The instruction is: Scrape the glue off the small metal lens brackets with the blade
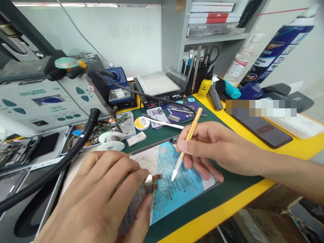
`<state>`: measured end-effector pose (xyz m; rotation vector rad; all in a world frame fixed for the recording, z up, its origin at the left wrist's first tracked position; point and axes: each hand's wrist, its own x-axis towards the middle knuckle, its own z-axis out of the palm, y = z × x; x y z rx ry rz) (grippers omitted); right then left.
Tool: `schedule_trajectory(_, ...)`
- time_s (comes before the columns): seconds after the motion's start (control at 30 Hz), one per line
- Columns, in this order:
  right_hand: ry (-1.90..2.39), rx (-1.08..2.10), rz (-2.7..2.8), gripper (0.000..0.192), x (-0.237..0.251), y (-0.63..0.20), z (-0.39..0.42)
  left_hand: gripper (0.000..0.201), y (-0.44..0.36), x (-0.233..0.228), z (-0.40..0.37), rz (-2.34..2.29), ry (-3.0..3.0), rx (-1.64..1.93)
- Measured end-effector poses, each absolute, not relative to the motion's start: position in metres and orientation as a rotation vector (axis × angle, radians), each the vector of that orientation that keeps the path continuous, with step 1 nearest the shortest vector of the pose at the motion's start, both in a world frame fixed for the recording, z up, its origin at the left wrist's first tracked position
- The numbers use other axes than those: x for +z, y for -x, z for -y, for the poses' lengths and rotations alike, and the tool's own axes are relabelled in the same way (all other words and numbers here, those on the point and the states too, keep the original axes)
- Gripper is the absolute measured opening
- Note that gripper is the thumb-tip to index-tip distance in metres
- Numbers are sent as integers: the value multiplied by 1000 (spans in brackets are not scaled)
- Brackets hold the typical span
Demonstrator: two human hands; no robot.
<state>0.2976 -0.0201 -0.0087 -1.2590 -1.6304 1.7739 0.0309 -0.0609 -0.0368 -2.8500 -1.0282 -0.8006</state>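
My left hand [101, 192] is closed, thumb and fingers pinching a small silver metal part with brown ribbon-cable tabs [150, 182] just above a blue-and-white printed sheet [177, 189]. The tabs point right, and the fingers hide the rest of the part. Held like a pen in my right hand [202, 148] is a craft knife [191, 133] with a gold handle and silver collar. Its pale tip points down over the blue area, a short way right of the metal part and apart from it.
Left of the hands stand a solder spool [111, 141], a tray of circuit boards [121, 126] and a soldering station [50, 101] with a black hose. Behind are a round tin [142, 123] and a flat heating plate [159, 83]. A phone [263, 130] lies at right.
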Motion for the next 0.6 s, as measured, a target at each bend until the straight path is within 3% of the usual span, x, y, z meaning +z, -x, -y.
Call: schedule_trajectory(0.6,1249,1772,1663,30,-7,-295,22,21,-31,-33,61,1020,2828,-776)
